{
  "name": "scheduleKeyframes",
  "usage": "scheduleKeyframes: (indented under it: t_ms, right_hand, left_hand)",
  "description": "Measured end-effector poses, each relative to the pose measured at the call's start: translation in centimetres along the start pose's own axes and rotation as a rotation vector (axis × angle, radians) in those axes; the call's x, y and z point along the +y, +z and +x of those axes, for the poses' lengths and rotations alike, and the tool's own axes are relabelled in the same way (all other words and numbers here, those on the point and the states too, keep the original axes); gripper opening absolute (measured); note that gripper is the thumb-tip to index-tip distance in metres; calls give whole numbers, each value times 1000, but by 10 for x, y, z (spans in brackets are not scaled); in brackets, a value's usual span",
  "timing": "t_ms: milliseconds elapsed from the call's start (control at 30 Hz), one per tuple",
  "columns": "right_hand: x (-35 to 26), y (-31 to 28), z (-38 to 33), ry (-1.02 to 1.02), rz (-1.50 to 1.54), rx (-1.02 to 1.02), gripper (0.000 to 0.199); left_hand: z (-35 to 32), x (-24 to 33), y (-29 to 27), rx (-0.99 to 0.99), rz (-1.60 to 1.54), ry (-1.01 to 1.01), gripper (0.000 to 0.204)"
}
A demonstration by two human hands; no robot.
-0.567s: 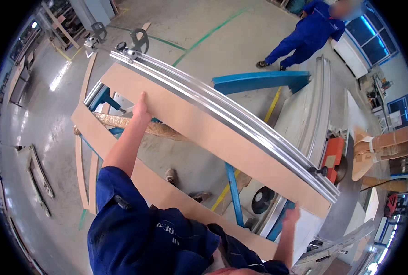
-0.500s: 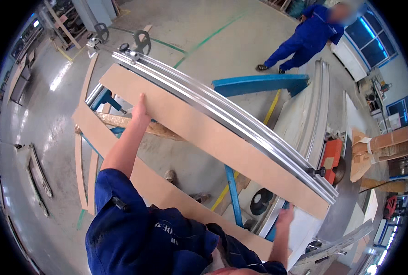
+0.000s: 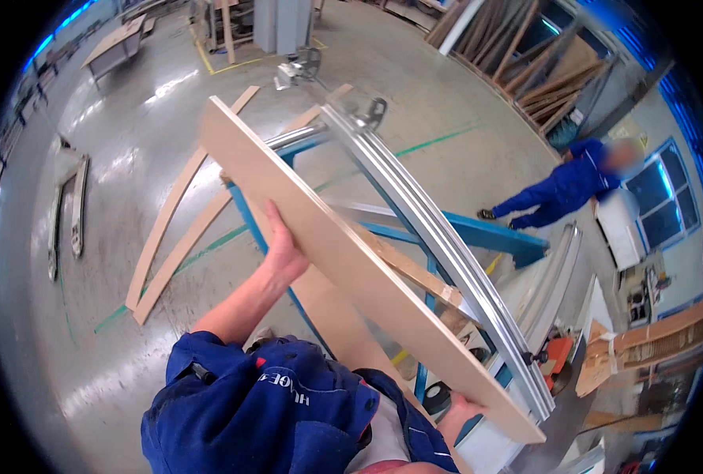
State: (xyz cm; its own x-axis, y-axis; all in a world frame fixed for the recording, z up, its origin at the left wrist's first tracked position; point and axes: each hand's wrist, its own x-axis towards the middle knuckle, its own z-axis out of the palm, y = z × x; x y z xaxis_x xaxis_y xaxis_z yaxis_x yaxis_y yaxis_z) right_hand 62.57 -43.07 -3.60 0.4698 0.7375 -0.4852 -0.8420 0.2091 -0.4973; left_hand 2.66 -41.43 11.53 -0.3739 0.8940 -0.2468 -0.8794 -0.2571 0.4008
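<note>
A long, light-brown board (image 3: 328,245) runs diagonally from upper left to lower right, tilted so that its broad face and one long edge show. My left hand (image 3: 286,254) grips its near edge left of the middle, with some fingers hidden by the board. Close to the board's lower right end, my right hand (image 3: 460,411) holds the same near edge, fingers partly hidden. Under it, nearer my body, lies a second board of the same colour (image 3: 328,304). Beyond the held board stretches the silvery metal rail (image 3: 438,233) of a blue-framed machine.
Two long wooden strips (image 3: 179,197) lie left of the machine. A blue support arm (image 3: 494,237) extends behind the rail. A co-worker in blue (image 3: 553,189) stands at the far right. Cardboard (image 3: 644,347) lies on the right, and timber pieces (image 3: 553,87) lean at the back.
The held board has come away from the metal rail toward me and tilted up on its edge. Both hands have moved with it. My view has turned, so the surroundings have shifted.
</note>
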Motion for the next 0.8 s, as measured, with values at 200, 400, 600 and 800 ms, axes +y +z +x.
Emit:
scheduleKeyframes:
  t_ms: [200,400,600,800]
  right_hand:
    - [22,-18,-84,-298,-36,-137,71]
    - [60,-21,-169,-253,-24,-230,37]
    - [73,-29,-222,-143,142,-471,12]
    - [78,-58,-212,128,463,-933,26]
  left_hand:
    - [-3,77,-44,-608,-402,-46,51]
    - [13,137,-69,-962,-684,-31,13]
    - [7,175,-73,-897,-625,-27,14]
    - [24,172,-132,-678,-695,-132,19]
